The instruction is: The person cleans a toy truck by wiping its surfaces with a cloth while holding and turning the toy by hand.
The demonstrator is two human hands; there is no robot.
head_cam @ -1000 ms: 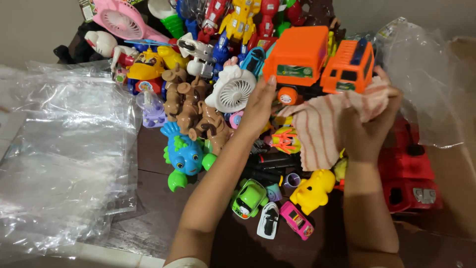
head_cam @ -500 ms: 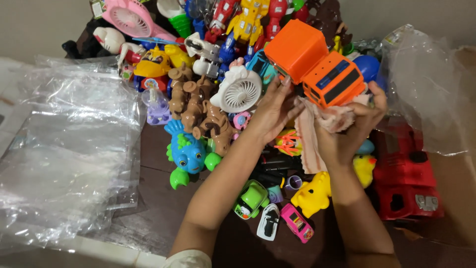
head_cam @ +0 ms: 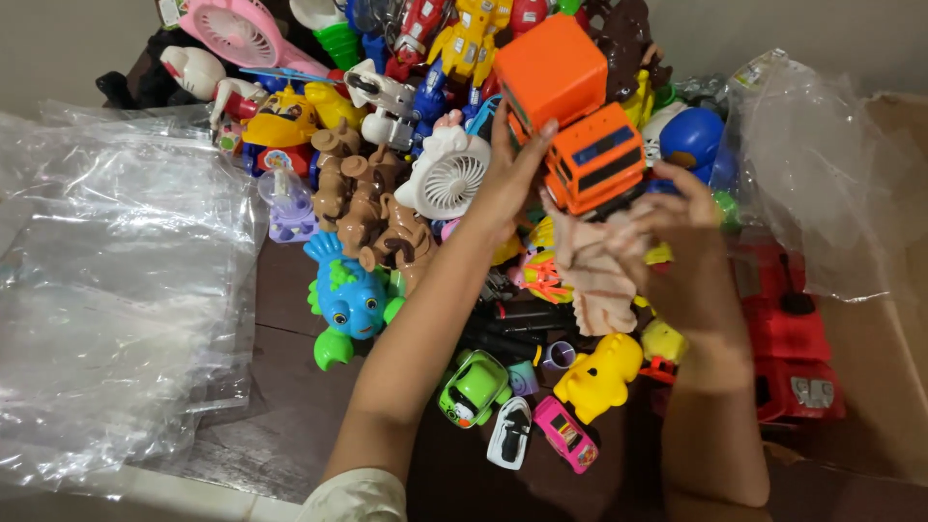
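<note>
My left hand point(head_cam: 510, 169) grips an orange toy truck point(head_cam: 570, 111) by its side and holds it tilted above the toy pile. My right hand point(head_cam: 691, 246) holds a striped pinkish cloth point(head_cam: 592, 275) pressed against the truck's front end. The cloth hangs down below the truck. A white toy fan point(head_cam: 447, 174) sits just left of my left hand.
A heap of toys covers the dark table: a blue fish point(head_cam: 346, 300), brown animal figures point(head_cam: 362, 198), a green car point(head_cam: 474, 387), a pink car point(head_cam: 565, 433), a yellow elephant point(head_cam: 599, 375), a red truck point(head_cam: 788, 338). Clear plastic bags point(head_cam: 106, 290) lie left, a cardboard box point(head_cam: 884, 319) right.
The orange truck has been lifted and turned so its cab points down toward me. The cloth has moved up onto the truck's front, and both hands shifted slightly upward.
</note>
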